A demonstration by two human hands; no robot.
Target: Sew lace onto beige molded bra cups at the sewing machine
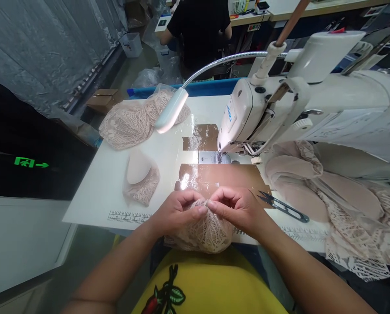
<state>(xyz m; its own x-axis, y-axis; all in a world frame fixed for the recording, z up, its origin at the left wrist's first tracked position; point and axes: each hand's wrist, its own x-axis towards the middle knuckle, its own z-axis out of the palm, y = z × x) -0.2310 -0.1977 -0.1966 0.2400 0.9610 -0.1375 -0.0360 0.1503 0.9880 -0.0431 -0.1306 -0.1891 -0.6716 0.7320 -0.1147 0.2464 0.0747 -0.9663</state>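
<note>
At the table's front edge, a beige lace bra cup [211, 231] hangs partly over the side, its rounded face toward me. My left hand [183, 211] pinches its upper edge between thumb and fingers. Close beside it, my right hand [234, 207] pinches the same edge, the two thumbs nearly meeting. The sewing machine [247, 113] stands just beyond, its needle area lit. Thread snips [284, 207] lie to the right of my right hand. Another lace piece with a smooth cup [140, 176] rests on the table to the left.
Lace cups [126, 124] are heaped at the back left under a bendable lamp [171, 111]. More beige cups and lace [345, 196] pile up on the right. Brown tape [221, 174] covers part of the table, and a ruler strip [127, 216] runs along its front. A person [201, 35] sits ahead.
</note>
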